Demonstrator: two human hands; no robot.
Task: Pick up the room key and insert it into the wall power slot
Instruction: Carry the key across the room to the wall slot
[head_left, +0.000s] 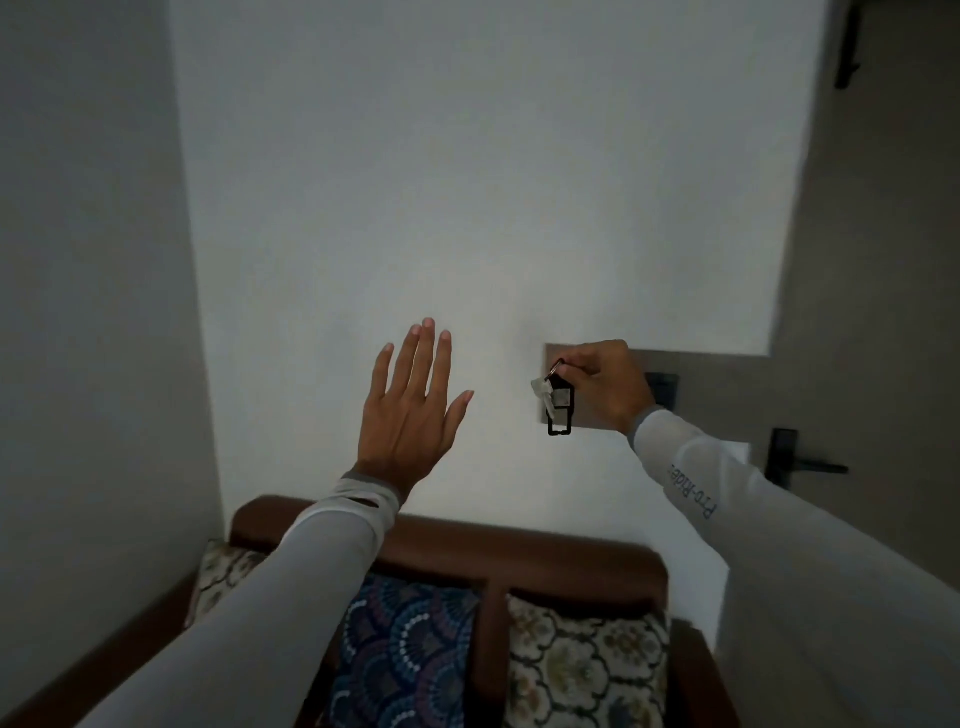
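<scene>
My right hand pinches the ring of the room key, a silver key with a black rectangular tag that dangles below my fingers. The key hangs in front of a grey wall panel. A dark plate on that panel shows just right of my hand; whether it is the power slot is unclear. My left hand is raised flat toward the white wall, fingers spread, holding nothing.
A wooden sofa back runs below my arms, with patterned cushions against it. At the right stands a door with a black lever handle. A side wall closes in on the left.
</scene>
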